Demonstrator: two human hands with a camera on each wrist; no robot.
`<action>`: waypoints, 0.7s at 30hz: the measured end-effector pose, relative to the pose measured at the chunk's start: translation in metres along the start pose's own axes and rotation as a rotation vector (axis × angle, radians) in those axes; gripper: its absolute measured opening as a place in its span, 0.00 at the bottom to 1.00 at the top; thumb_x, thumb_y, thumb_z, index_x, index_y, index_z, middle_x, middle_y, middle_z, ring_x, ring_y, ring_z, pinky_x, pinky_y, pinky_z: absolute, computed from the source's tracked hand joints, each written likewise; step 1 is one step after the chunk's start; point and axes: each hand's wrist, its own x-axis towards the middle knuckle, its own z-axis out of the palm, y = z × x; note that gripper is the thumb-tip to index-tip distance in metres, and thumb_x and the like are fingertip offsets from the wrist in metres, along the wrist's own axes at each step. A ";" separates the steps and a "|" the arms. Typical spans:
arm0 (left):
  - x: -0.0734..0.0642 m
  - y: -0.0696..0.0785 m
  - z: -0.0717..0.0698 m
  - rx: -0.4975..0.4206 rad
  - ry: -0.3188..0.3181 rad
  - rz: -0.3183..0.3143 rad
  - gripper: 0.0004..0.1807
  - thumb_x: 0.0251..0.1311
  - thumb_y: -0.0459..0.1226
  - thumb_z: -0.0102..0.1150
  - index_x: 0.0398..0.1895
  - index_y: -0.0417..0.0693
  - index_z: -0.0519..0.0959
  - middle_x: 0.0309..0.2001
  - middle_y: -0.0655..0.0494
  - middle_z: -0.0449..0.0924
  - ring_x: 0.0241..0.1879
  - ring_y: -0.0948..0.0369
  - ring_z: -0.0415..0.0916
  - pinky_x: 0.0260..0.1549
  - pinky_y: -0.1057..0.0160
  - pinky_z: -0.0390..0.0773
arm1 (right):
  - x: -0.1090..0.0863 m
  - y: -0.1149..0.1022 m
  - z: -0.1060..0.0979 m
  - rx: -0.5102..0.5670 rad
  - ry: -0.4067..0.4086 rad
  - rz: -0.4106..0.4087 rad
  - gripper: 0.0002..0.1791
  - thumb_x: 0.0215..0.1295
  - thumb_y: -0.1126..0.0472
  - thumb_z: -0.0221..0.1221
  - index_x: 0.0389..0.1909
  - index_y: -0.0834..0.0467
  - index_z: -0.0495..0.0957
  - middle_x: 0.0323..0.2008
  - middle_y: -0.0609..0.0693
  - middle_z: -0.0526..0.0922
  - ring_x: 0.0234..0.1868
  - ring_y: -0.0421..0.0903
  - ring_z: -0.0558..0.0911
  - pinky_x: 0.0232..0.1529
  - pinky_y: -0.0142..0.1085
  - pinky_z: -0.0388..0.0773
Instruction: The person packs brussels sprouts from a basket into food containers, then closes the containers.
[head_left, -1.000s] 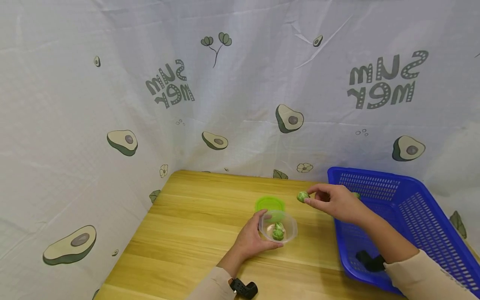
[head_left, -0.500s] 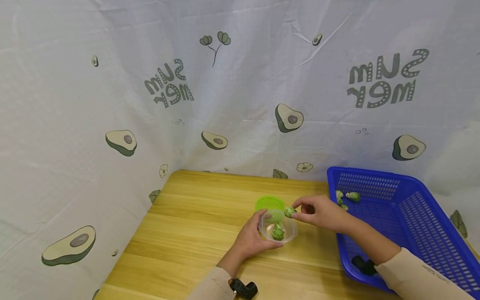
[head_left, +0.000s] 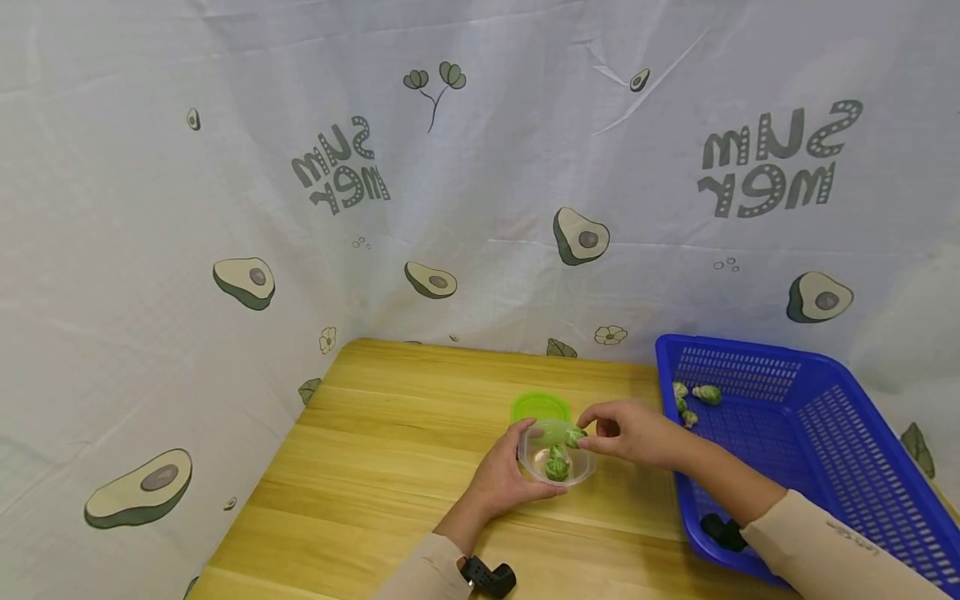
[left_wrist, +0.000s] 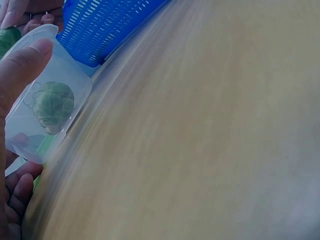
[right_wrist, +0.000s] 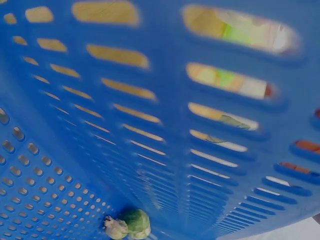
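Note:
My left hand (head_left: 505, 472) grips a clear plastic container (head_left: 537, 478) from its left side, thumb at the near rim and fingers round the far side. Two Brussels sprouts (head_left: 557, 468) lie inside; one shows through the wall (left_wrist: 53, 106) in the left wrist view. Between thumb and fingertips my right hand (head_left: 628, 433) pinches another Brussels sprout (head_left: 574, 437), which overlaps the container's right rim in the head view. The right wrist view mostly shows the basket's slatted wall, which hides that hand.
A blue plastic basket (head_left: 787, 433) stands at the right under my right forearm, with several Brussels sprouts (head_left: 707, 394) in its far left corner. Behind the container lies a green lid (head_left: 540, 405) on the wooden table (head_left: 390, 450). A printed white curtain (head_left: 480, 167) closes off the back.
My right hand has carried the pinched sprout from beside the basket leftward and down to the container's rim. The left hand and container have stayed put.

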 end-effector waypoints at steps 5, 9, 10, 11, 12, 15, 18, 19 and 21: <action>0.000 0.000 0.001 0.009 0.002 -0.001 0.59 0.44 0.58 0.81 0.78 0.57 0.59 0.67 0.66 0.74 0.67 0.57 0.72 0.66 0.50 0.74 | -0.002 0.001 -0.001 0.032 -0.041 0.007 0.15 0.70 0.52 0.65 0.49 0.57 0.83 0.22 0.38 0.72 0.21 0.32 0.67 0.23 0.29 0.68; 0.001 -0.001 0.001 0.009 0.004 0.012 0.59 0.43 0.57 0.82 0.78 0.56 0.59 0.67 0.66 0.74 0.67 0.58 0.72 0.67 0.50 0.73 | -0.002 0.001 -0.002 0.042 -0.047 0.035 0.17 0.71 0.52 0.64 0.52 0.59 0.81 0.23 0.39 0.73 0.21 0.33 0.68 0.23 0.30 0.68; 0.001 -0.001 0.000 0.009 0.004 0.014 0.59 0.43 0.57 0.82 0.78 0.56 0.59 0.67 0.66 0.74 0.67 0.58 0.72 0.67 0.50 0.73 | -0.002 0.001 -0.002 0.041 -0.043 0.038 0.16 0.71 0.52 0.63 0.52 0.58 0.81 0.23 0.39 0.73 0.21 0.33 0.68 0.23 0.30 0.69; 0.001 -0.001 0.000 0.009 0.004 0.015 0.59 0.44 0.57 0.82 0.78 0.56 0.59 0.67 0.66 0.74 0.67 0.58 0.72 0.67 0.50 0.73 | -0.002 0.001 -0.003 0.040 -0.039 0.042 0.16 0.71 0.52 0.63 0.52 0.57 0.81 0.23 0.39 0.74 0.22 0.33 0.69 0.23 0.30 0.69; 0.001 -0.001 0.000 0.009 0.004 0.015 0.59 0.44 0.57 0.82 0.78 0.56 0.59 0.67 0.66 0.74 0.67 0.58 0.72 0.67 0.50 0.73 | -0.002 0.001 -0.003 0.040 -0.034 0.043 0.16 0.71 0.52 0.63 0.52 0.57 0.81 0.24 0.40 0.74 0.22 0.33 0.69 0.24 0.30 0.69; 0.001 -0.001 0.000 0.010 0.005 0.013 0.59 0.43 0.56 0.82 0.78 0.57 0.59 0.67 0.66 0.74 0.67 0.59 0.72 0.67 0.51 0.73 | -0.003 0.001 -0.006 0.035 -0.013 0.048 0.16 0.72 0.51 0.63 0.52 0.56 0.81 0.25 0.40 0.74 0.23 0.33 0.69 0.25 0.30 0.70; 0.001 -0.001 0.000 0.013 0.008 0.008 0.59 0.43 0.57 0.82 0.78 0.58 0.59 0.67 0.66 0.75 0.68 0.59 0.72 0.68 0.51 0.72 | -0.005 0.000 -0.011 0.034 0.031 0.070 0.16 0.72 0.50 0.62 0.53 0.56 0.82 0.27 0.41 0.75 0.25 0.34 0.70 0.27 0.31 0.71; 0.001 -0.001 0.001 0.014 0.009 0.006 0.59 0.43 0.57 0.82 0.78 0.58 0.59 0.67 0.66 0.75 0.68 0.59 0.72 0.68 0.50 0.72 | -0.006 -0.001 -0.014 0.030 0.049 0.085 0.17 0.72 0.50 0.62 0.53 0.56 0.82 0.27 0.41 0.76 0.25 0.34 0.70 0.27 0.31 0.71; 0.001 -0.001 0.001 0.015 0.009 0.001 0.59 0.42 0.58 0.82 0.78 0.59 0.59 0.67 0.66 0.75 0.68 0.59 0.71 0.68 0.50 0.72 | -0.009 -0.001 -0.020 0.033 0.090 0.118 0.16 0.73 0.50 0.61 0.53 0.56 0.82 0.27 0.43 0.76 0.26 0.36 0.71 0.27 0.32 0.71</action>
